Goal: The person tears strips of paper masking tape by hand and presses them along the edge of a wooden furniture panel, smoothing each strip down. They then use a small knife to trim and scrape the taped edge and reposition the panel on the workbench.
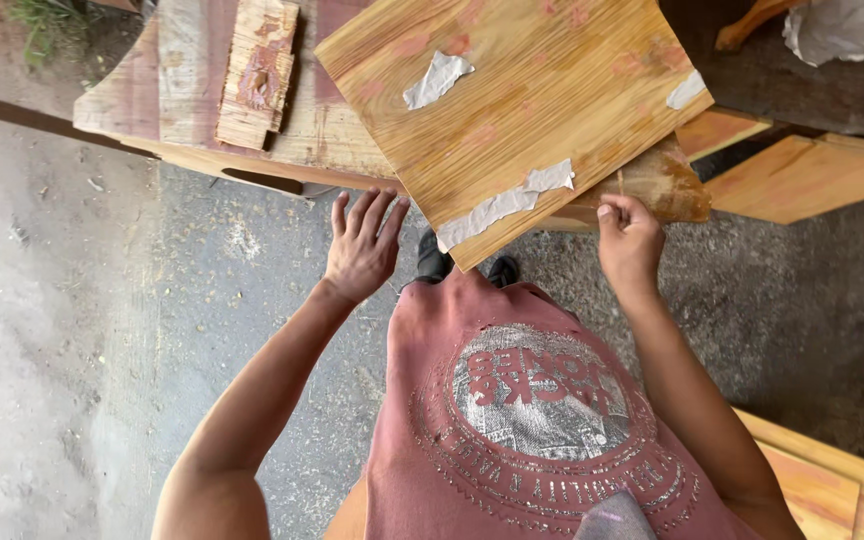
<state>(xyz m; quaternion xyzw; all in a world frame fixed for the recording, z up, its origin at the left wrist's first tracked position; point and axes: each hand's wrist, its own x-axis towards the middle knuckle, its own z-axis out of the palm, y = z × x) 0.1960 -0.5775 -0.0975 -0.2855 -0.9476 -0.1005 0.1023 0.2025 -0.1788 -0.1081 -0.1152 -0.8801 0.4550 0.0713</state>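
Note:
A square pale wooden panel (522,110) with pink patches and strips of torn white paper lies tilted on a workbench (182,90), one corner jutting toward me. My left hand (362,245) is spread, its fingertips touching the panel's left edge near the bench front. My right hand (629,240) is curled at the panel's lower right edge, fingers pinched on the wood there.
A rough, splintered wood offcut (257,70) lies on the bench at the left. Orange-toned boards (802,175) lean at the right, and more boards (817,480) sit low at the right. The ground is dusty concrete (72,330).

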